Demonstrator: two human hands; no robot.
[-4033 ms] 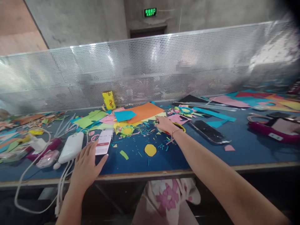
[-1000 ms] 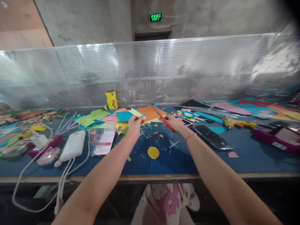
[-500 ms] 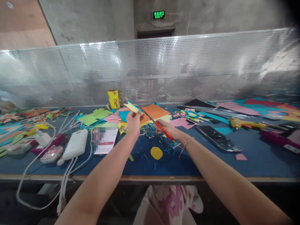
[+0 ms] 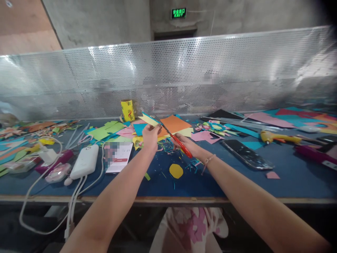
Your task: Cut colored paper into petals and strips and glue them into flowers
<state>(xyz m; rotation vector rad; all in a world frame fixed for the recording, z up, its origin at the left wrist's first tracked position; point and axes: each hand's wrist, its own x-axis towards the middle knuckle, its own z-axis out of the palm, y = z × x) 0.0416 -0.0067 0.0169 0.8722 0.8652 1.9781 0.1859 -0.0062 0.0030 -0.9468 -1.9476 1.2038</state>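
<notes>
My left hand (image 4: 152, 135) pinches strips of yellow and blue paper (image 4: 147, 119) that point up and to the left, above the table. The red-handled scissors (image 4: 182, 144) are in my right hand (image 4: 185, 143), fingers wrapped at the handles. Their dark blades reach up and left to the paper's right end; whether they touch it I cannot tell. Beneath my hands lie thin blue and green paper scraps (image 4: 168, 146). A yellow paper disc (image 4: 176, 171) rests nearer the table edge. Behind the blades is an orange sheet (image 4: 176, 123).
To the left are a white power bank (image 4: 84, 161) with cables and a lit phone (image 4: 119, 158). A dark phone (image 4: 247, 154) and a yellow glue gun (image 4: 279, 138) lie on the right. A perforated metal panel (image 4: 168, 77) stands behind a small yellow box (image 4: 127, 110).
The scissors' red handles have shifted slightly and look spread a little wider. My left hand keeps the paper strips in nearly the same place. The view has tilted slightly.
</notes>
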